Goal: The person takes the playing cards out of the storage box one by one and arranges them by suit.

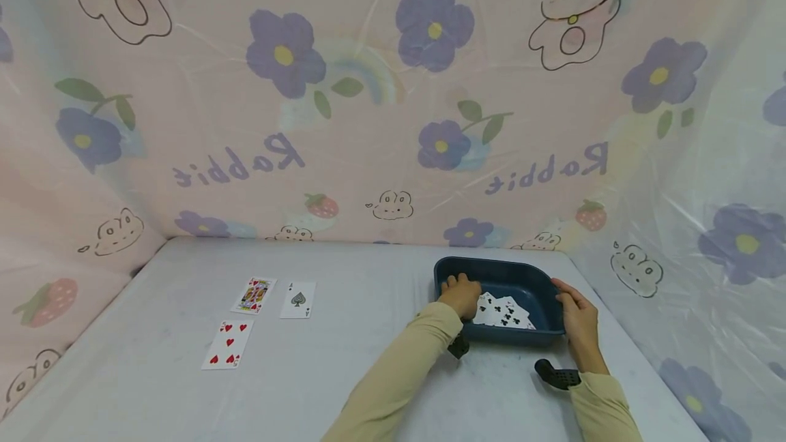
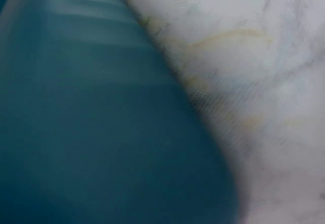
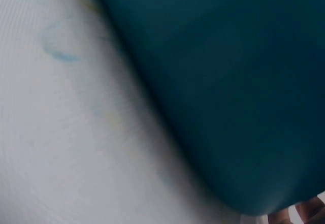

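Both hands had the blue tray [image 1: 499, 271] gripped: left hand [image 1: 460, 294] curled over one rim, right hand [image 1: 576, 316] clasping the other.

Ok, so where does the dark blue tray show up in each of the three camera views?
Head: the dark blue tray sits right of centre on the table, left hand and right hand gripping its sides, cards inside.
Left wrist: its blurred outer wall fills the left of the picture.
Right wrist: its outer wall fills the upper right.
Shared landmark: the white table, seen beside the tray in all three.
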### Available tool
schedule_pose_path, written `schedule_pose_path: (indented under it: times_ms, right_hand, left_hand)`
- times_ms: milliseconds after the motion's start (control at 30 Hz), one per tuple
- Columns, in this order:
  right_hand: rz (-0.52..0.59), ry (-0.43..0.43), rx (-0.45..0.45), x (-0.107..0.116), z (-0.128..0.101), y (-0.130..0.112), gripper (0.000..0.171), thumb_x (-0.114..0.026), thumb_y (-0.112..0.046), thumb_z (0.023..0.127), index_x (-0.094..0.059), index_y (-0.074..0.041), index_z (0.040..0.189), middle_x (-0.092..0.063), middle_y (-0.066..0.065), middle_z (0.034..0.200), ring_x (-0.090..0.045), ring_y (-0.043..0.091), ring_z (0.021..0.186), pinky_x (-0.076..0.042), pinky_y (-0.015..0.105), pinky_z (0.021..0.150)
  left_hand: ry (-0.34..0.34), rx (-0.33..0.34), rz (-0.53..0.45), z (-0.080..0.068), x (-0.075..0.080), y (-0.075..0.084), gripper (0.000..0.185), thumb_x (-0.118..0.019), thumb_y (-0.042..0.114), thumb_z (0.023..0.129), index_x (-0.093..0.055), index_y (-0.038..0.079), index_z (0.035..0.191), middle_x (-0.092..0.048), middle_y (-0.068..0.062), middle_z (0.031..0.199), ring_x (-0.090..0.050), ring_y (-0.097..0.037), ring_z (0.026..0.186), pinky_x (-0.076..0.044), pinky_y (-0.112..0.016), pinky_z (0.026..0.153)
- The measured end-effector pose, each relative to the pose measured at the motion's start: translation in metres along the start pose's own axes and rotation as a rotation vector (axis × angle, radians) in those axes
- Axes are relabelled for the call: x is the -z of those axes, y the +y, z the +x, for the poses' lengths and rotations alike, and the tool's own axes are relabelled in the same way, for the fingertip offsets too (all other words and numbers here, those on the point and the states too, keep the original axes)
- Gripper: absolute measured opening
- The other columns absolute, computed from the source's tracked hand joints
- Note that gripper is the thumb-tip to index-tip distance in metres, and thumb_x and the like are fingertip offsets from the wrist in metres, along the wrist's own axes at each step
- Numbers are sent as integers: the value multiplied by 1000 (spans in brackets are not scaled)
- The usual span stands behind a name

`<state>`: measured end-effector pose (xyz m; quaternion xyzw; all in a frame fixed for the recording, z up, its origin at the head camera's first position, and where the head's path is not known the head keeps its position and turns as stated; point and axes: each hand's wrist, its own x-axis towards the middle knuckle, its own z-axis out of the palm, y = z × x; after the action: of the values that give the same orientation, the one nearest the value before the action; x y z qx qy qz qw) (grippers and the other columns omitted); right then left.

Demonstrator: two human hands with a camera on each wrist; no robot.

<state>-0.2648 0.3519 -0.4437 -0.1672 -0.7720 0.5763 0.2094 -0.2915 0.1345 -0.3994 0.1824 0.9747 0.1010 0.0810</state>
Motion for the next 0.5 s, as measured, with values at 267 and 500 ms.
schedule_pose_path:
  times_ms: [267,500]
  right_hand:
    - [9,5,-3,0,0,-1,41,-39,-12,100,-53,0,137,-46,15,143,-37,22,135,-28,39,110]
    - [8,-2,-4,1,0,0,41,-39,-12,100,-52,0,137,-46,15,144,-36,22,135,-27,39,110]
  left_hand:
    - [117,-78,15,-2,-1,-3,10,-67,12,90,-65,19,98,-57,-2,103,-47,-21,94,-38,-35,80]
    - [176,-120,-47,-2,-1,-6,11,-65,7,92,-68,17,95,-60,3,93,-46,-16,82,-37,-30,73]
